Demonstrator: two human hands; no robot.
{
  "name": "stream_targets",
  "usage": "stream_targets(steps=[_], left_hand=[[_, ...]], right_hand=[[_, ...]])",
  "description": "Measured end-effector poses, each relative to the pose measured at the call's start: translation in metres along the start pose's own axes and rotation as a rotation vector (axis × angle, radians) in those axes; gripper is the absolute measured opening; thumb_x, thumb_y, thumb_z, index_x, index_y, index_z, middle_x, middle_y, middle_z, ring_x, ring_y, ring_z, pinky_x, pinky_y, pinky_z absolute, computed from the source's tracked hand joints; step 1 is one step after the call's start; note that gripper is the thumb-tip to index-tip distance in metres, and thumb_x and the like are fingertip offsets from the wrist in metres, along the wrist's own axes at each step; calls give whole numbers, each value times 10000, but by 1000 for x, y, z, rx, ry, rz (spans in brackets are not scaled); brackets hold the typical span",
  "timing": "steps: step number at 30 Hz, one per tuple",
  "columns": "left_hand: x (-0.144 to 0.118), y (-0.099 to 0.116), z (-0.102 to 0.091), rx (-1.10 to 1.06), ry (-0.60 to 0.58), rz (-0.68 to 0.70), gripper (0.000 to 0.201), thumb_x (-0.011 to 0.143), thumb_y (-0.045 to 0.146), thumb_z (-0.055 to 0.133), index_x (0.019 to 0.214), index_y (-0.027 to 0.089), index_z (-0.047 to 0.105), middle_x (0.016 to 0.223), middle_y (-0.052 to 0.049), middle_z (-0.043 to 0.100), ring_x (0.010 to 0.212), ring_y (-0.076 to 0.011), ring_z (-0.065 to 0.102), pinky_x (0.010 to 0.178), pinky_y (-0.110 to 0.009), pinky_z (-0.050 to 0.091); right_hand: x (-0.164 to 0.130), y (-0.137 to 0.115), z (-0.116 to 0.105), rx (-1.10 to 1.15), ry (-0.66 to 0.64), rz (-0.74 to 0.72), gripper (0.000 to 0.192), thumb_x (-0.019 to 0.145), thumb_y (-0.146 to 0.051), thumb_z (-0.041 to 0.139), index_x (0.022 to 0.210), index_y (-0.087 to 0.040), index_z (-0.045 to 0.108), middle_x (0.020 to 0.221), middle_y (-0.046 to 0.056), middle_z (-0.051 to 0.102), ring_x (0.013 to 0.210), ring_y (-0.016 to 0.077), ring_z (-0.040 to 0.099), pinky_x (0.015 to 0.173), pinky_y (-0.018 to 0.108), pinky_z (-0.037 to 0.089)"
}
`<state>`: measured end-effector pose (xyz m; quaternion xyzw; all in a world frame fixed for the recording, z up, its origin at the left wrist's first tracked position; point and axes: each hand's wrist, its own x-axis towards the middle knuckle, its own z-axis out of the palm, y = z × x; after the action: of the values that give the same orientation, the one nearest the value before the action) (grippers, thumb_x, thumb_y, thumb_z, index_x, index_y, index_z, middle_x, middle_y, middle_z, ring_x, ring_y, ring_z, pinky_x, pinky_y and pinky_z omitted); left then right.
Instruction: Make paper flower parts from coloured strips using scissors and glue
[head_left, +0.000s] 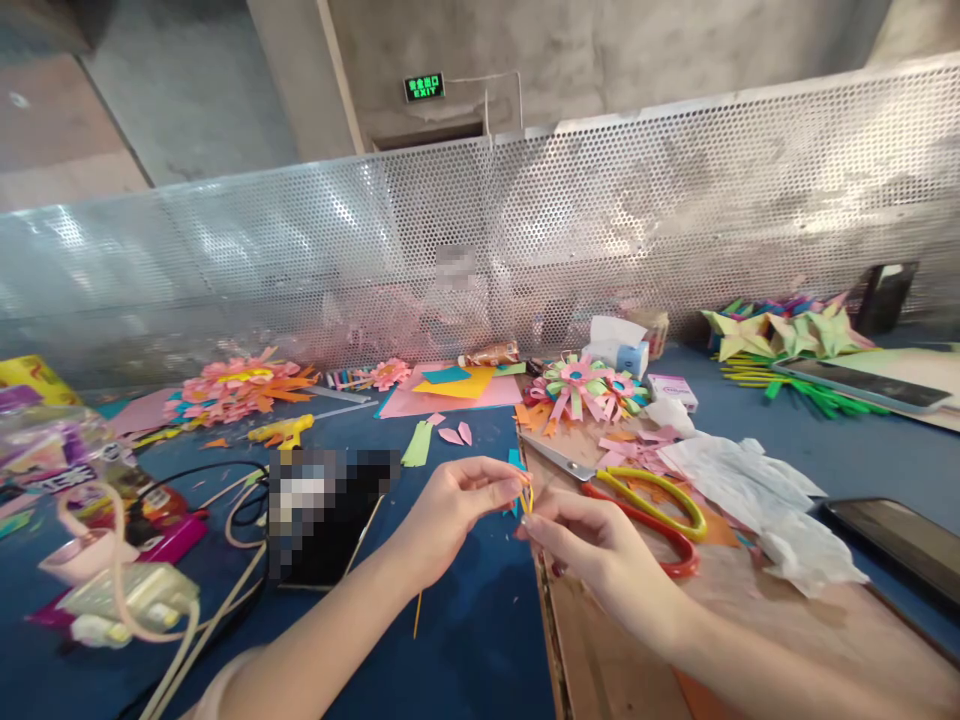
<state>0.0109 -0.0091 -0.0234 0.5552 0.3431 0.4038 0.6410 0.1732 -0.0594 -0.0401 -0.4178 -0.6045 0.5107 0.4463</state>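
Currently both hands, left hand [450,510] and right hand [592,545], pinch 1 thin yellow paper strip [527,497] in closed fingertip grips; tugging apart could tear it.

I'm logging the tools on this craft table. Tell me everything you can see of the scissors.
The scissors lie flat on a brown board, just beyond the right hand. Their looped handles look plastic, one yellow-green, one red-orange, and point right. The grey metal blades point left, towards paper scraps, and look shut. Neither hand holds them; the right hand's back partly hides the red handle. White tissue lies beside the handles.
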Motion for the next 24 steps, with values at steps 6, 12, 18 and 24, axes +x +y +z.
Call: stream_targets(steps=[6,12,18,24], left_hand=[[0,3,1,-19,10,-8,168,752,298,679,812,144,711,857,-74,677,781,-159,577,722,-270,445],[0,2,2,47,43,32,176,742,301,685,828,150,710,871,-80,679,812,-174,581,764,-294,448],[-2,5,4,181,82,80,175,732,322,687,804,164,712,820,-60,675,785,-171,576,725,-266,434],[-3,6,6,260,104,124,160,749,332,665,780,182,712,823,-53,684,802,-177,579,747,-269,426]], right_hand=[[1,0,0,-65,41,7,330,857,-440,512,681,-164,562,621,-30,449,587,101,403,553,232,313],[0,0,0,-117,50,-20,325,861,-429,510,666,-171,542,608,-38,423,565,94,373,534,229,291],[2,-1,1,-147,61,-31,318,870,-419,500,702,-164,592,642,-34,448,589,93,374,548,227,289],[0,-2,1,-152,65,-18,315,867,-415,503,702,-165,602,639,-30,471,591,99,393,555,229,305]])
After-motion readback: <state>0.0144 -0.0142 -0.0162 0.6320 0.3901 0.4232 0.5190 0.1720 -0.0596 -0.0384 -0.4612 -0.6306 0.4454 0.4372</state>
